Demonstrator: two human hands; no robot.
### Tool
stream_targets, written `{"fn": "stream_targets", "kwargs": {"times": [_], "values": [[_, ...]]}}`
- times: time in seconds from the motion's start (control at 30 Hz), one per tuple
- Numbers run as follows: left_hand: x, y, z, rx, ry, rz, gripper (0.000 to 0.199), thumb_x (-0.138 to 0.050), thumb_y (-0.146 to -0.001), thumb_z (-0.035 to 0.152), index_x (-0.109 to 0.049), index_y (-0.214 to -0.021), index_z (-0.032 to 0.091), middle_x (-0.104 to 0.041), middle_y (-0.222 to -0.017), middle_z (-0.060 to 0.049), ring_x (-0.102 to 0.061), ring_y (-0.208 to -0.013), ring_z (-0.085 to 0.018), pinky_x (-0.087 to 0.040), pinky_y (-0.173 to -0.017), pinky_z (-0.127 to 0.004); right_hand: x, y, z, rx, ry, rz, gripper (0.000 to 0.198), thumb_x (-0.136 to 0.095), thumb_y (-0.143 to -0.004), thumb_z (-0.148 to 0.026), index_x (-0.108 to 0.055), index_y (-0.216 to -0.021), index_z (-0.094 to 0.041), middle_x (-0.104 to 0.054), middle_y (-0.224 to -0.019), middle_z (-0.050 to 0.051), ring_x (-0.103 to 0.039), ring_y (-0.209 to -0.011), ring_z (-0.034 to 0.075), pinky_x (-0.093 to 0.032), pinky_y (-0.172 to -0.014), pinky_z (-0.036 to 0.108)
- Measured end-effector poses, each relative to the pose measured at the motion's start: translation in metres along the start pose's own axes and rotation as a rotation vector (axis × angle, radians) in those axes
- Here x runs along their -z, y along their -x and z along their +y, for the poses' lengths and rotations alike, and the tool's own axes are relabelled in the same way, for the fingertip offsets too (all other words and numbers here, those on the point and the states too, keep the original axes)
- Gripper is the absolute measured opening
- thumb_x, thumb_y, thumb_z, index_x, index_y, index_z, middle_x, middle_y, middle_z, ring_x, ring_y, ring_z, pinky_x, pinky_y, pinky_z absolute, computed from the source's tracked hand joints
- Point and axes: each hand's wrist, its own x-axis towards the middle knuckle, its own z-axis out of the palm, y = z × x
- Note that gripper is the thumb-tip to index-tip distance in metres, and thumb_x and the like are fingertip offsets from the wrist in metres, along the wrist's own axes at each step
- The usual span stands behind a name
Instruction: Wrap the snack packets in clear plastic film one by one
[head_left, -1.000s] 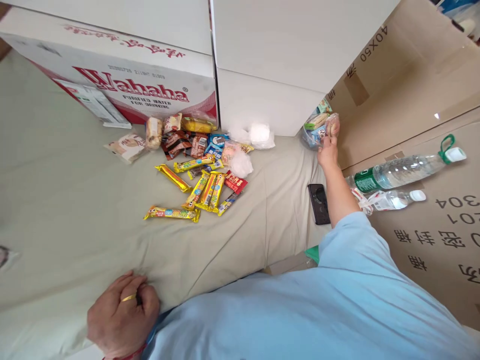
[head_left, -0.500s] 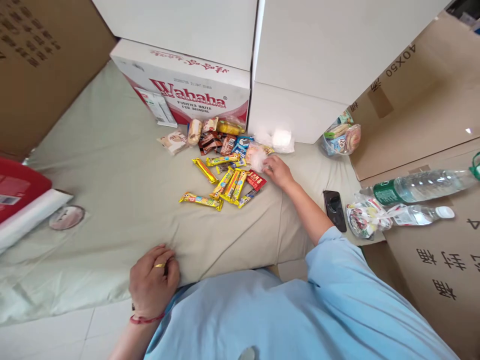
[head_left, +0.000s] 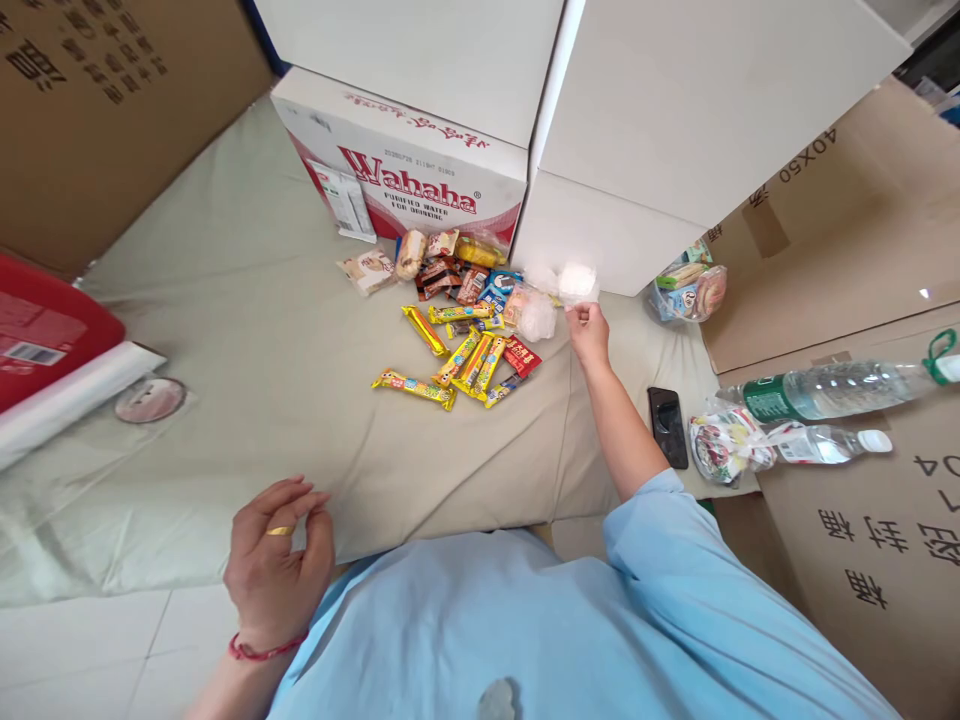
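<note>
My right hand (head_left: 589,332) is at the lower edge of a white wrapped packet (head_left: 578,280), its fingertips pinched together on the wrapper. To its left lies a clear-wrapped whitish snack (head_left: 537,316). A pile of snacks spreads further left: yellow-wrapped bars (head_left: 480,368), a red packet (head_left: 520,354), blue packets (head_left: 498,290) and brown packets (head_left: 437,278). My left hand (head_left: 281,560), with a gold ring, is near the front edge of the cloth-covered surface (head_left: 315,400). Its fingers are loosely bent and apart, holding nothing.
A Wahaba-style carton (head_left: 420,175) and white cabinets (head_left: 622,120) stand behind the snacks. To the right are a phone (head_left: 667,428), a bag of snacks (head_left: 688,288) and water bottles (head_left: 840,388). A red container (head_left: 52,330) sits at the left, beside a round item (head_left: 150,399).
My right hand has moved right, from the clear-wrapped whitish snack to the white packet. The fingers of my left hand have loosened and spread. The view has shifted slightly.
</note>
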Motion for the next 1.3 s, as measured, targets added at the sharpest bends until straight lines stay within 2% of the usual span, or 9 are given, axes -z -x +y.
{"fn": "stream_targets", "kwargs": {"times": [0.2, 0.37, 0.53, 0.67, 0.8, 0.93, 1.03, 1.13, 1.3], "values": [[-0.001, 0.000, 0.004, -0.032, 0.015, -0.030, 0.007, -0.063, -0.090, 0.017, -0.068, -0.093, 0.021, -0.066, -0.108, -0.010, -0.068, -0.111, -0.028, -0.057, -0.102, -0.049, -0.012, 0.001, -0.003, -0.033, -0.054, -0.095, 0.025, -0.061, -0.083, -0.048, -0.058, -0.079, -0.023, -0.061, -0.071, -0.001, -0.054, -0.072, 0.016, -0.046, -0.072, 0.029], [0.005, 0.001, 0.008, 0.052, 0.004, 0.012, 0.007, -0.062, -0.092, 0.020, -0.069, -0.092, 0.021, -0.067, -0.108, -0.010, -0.069, -0.110, -0.027, -0.056, -0.103, -0.050, 0.026, 0.007, -0.010, 0.019, -0.141, -0.190, 0.023, -0.060, -0.087, -0.047, -0.059, -0.087, -0.024, -0.065, -0.080, 0.000, -0.056, -0.070, 0.016, -0.046, -0.069, 0.029], [-0.007, -0.020, 0.029, 0.169, 0.089, -0.053, 0.012, -0.061, -0.094, 0.028, -0.069, -0.093, 0.020, -0.066, -0.111, -0.009, -0.068, -0.109, -0.025, -0.054, -0.105, -0.052, 0.056, 0.025, -0.016, -0.017, -0.016, -0.034, 0.021, -0.063, -0.086, -0.043, -0.053, -0.079, -0.025, -0.060, -0.074, -0.001, -0.056, -0.069, 0.017, -0.045, -0.065, 0.029], [-0.033, -0.052, 0.069, 0.396, 0.518, -0.253, 0.024, -0.061, -0.096, 0.043, -0.068, -0.101, 0.020, -0.064, -0.111, -0.006, -0.066, -0.103, -0.021, -0.063, -0.086, -0.039, 0.060, 0.067, -0.033, -0.143, -0.540, -0.110, 0.032, -0.073, -0.080, -0.050, -0.053, -0.086, -0.026, -0.050, -0.066, -0.008, -0.044, -0.052, 0.010, -0.032, -0.048, 0.021], [-0.074, -0.081, 0.112, 0.714, 0.948, -0.532, 0.044, -0.067, -0.088, 0.060, -0.062, -0.110, 0.021, -0.063, -0.117, -0.007, -0.067, -0.101, -0.019, -0.060, -0.065, -0.025, 0.053, 0.121, -0.054, -0.239, -0.794, -0.252, 0.039, -0.084, -0.074, -0.048, -0.055, -0.085, -0.026, -0.046, -0.061, -0.010, -0.041, -0.049, 0.008, -0.031, -0.045, 0.018], [-0.114, -0.091, 0.131, 0.971, 1.175, -0.717, 0.067, -0.081, -0.075, 0.064, -0.057, -0.125, 0.026, -0.065, -0.110, -0.005, -0.063, -0.070, -0.010, -0.038, -0.041, -0.015, 0.048, 0.154, -0.063, -0.362, -0.919, -0.371, 0.039, -0.087, -0.072, -0.046, -0.056, -0.083, -0.026, -0.042, -0.057, -0.011, -0.037, -0.047, 0.007, -0.028, -0.041, 0.017], [-0.131, -0.088, 0.131, 1.063, 1.305, -0.841, 0.063, -0.091, -0.066, 0.053, -0.061, -0.112, 0.021, -0.064, -0.082, 0.001, -0.053, -0.051, -0.005, -0.024, -0.036, -0.014, 0.046, 0.162, -0.061, -0.420, -0.941, -0.399, 0.041, -0.089, -0.071, -0.046, -0.056, -0.084, -0.025, -0.044, -0.056, -0.011, -0.037, -0.046, 0.007, -0.028, -0.041, 0.016], [-0.137, -0.083, 0.127, 1.090, 1.275, -0.745, 0.058, -0.096, -0.060, 0.044, -0.057, -0.096, 0.019, -0.058, -0.066, 0.007, -0.045, -0.044, -0.003, -0.020, -0.036, -0.015, 0.045, 0.163, -0.058, -0.400, -0.907, -0.306, 0.042, -0.089, -0.070, -0.047, -0.056, -0.082, -0.025, -0.045, -0.056, -0.011, -0.041, -0.048, 0.007, -0.032, -0.043, 0.017], [-0.138, -0.079, 0.125, 1.080, 1.175, -0.609, 0.057, -0.093, -0.062, 0.050, -0.053, -0.088, 0.020, -0.058, -0.067, 0.008, -0.047, -0.046, -0.004, -0.026, -0.038, -0.016, 0.047, 0.162, -0.060, -0.301, -0.821, -0.083, 0.040, -0.085, -0.076, -0.050, -0.054, -0.084, -0.026, -0.048, -0.060, -0.010, -0.044, -0.049, 0.007, -0.033, -0.043, 0.018]]}}
